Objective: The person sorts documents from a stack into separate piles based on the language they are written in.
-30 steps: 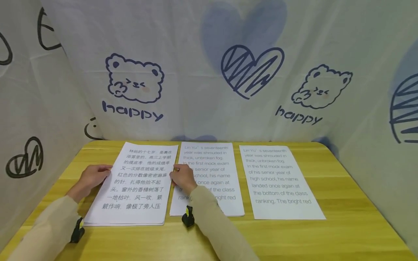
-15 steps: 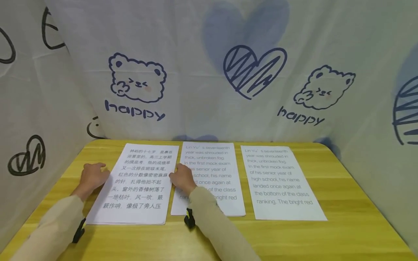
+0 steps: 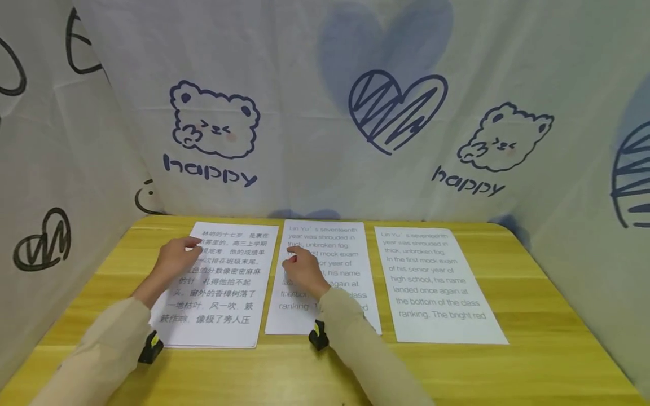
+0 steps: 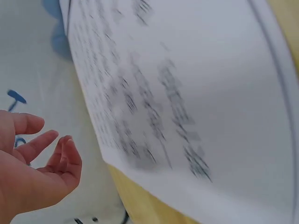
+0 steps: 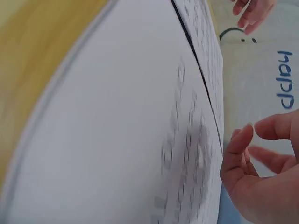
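A stack of white paper sheets (image 3: 213, 332) printed with large Chinese characters lies at the left of the table. My left hand (image 3: 175, 262) hovers over its left side, fingers loosely bent and holding nothing; the left wrist view shows them clear of the page. In the middle lies a second paper stack (image 3: 345, 268) with English text. Above that one is my right hand (image 3: 307, 273), its thumb and forefinger close together with nothing between them, casting a shadow on the page in the right wrist view. The hands hide parts of both texts.
A single white sheet (image 3: 437, 282) with the same English text lies to the right of the middle stack. Everything rests on a yellow wood-grain table (image 3: 548, 349). A white curtain (image 3: 304, 169) with bear and heart drawings encloses the back and sides.
Both hands have left the edges of the Chinese-text stack. My left hand has lifted rightward over that stack; my right hand has moved right over the middle one. The papers stay in place.
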